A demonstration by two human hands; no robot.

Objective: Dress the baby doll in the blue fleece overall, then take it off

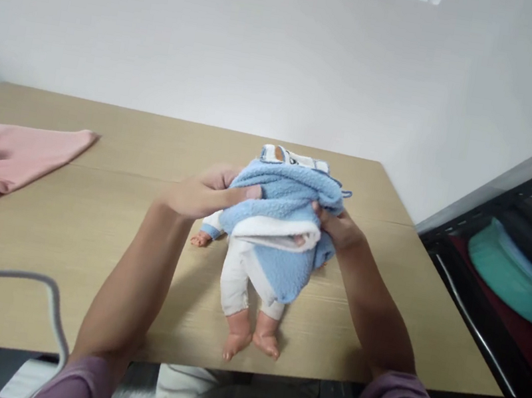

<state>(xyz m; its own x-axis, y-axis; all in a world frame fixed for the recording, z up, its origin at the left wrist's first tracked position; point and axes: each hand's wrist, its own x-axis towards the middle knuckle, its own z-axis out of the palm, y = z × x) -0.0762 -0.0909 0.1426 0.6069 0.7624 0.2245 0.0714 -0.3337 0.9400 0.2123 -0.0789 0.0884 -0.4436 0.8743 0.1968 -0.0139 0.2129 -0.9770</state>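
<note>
A baby doll (238, 275) in white clothing lies on the table, its bare feet pointing toward me. Over its upper body I hold a light blue fleecy garment (292, 190) with a white rolled edge, which hides the doll's head and chest. My left hand (211, 194) grips the garment's left side, thumb on top. On the right side, my right hand (337, 227) is closed on the same blue cloth. One small doll hand shows beside my left wrist. A patterned white patch with blue trim sits at the far end of the garment.
A pink cloth (15, 153) lies at the table's left, with part of a skin-coloured object on it. A grey cable (31, 276) curves over the front left. Black shelving (474, 319) holding a teal item (510, 278) stands at the right. A pale wall (221, 37) rises behind the table (128, 143).
</note>
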